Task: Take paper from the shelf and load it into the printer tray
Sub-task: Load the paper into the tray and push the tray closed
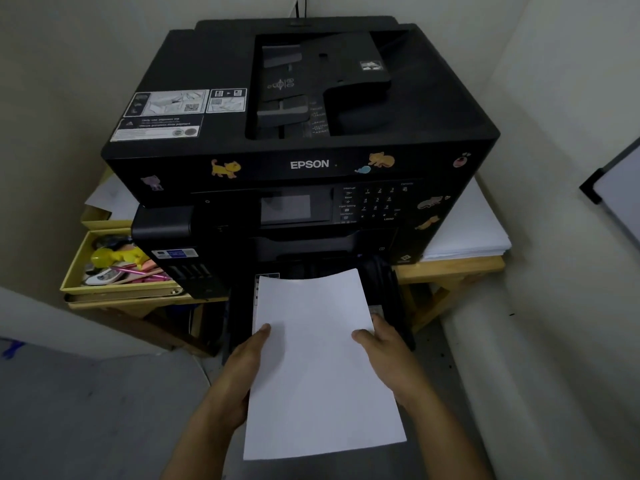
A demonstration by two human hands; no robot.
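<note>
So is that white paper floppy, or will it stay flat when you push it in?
Probably a bit floppy: the paper already bows at its far edge. Both hands grip its sides, likely to steady it. It looks thin, so probably light.

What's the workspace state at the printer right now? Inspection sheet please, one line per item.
Surface: wooden table carries the printer; bare edge shows at right.
Job's things: black Epson printer; paper tray pulled out at the front; white paper stack held over it, far edge at the tray mouth, not yet seated.
Clutter: yellow box of small items left of printer; loose sheets behind it; paper pile at right.
Hands: left hand and right hand grip the stack's sides, thumbs on top.
Cables: cords rise up the wall behind the printer.
Surroundings: pale walls; whiteboard edge at right.
</note>
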